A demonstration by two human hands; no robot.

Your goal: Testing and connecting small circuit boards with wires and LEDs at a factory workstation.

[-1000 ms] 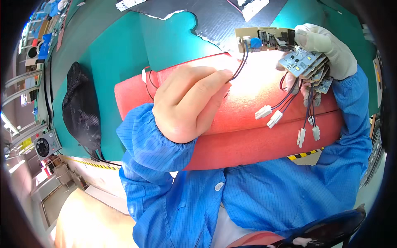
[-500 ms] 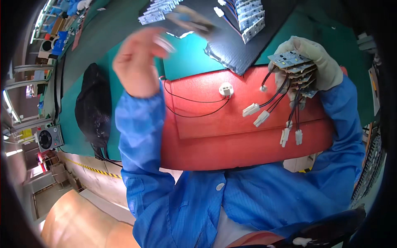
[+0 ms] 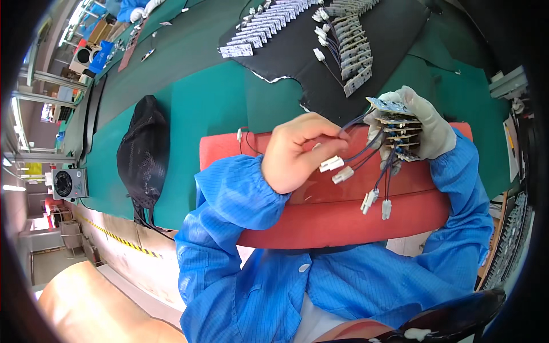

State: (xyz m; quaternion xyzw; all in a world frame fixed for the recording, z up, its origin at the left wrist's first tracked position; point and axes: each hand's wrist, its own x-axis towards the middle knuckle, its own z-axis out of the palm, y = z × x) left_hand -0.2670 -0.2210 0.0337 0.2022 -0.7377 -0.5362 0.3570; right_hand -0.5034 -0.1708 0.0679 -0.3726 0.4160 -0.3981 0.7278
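My right hand (image 3: 436,128), in a white glove, grips a stack of small circuit boards (image 3: 402,123) over the right part of the red pad. Dark wires with white plugs (image 3: 369,201) dangle from the stack's left side. Bare and curled, my left hand (image 3: 300,150) is beside the stack with thumb and forefinger closed around the end of the top board's wire lead (image 3: 355,121). The tip of that lead is hidden in the fingers. Just below them hang more white plugs (image 3: 331,164).
The red pad (image 3: 343,220) lies at the front edge of the green table (image 3: 200,108). Beyond it, rows of circuit boards (image 3: 355,57) rest on a black mat (image 3: 309,63). A black mesh bag (image 3: 144,154) lies left, near a small fan-like device (image 3: 70,183).
My left hand has come down and right from the upper left to the wires and closed on one. The right hand still holds the stack. The view has shifted, showing more of the table.
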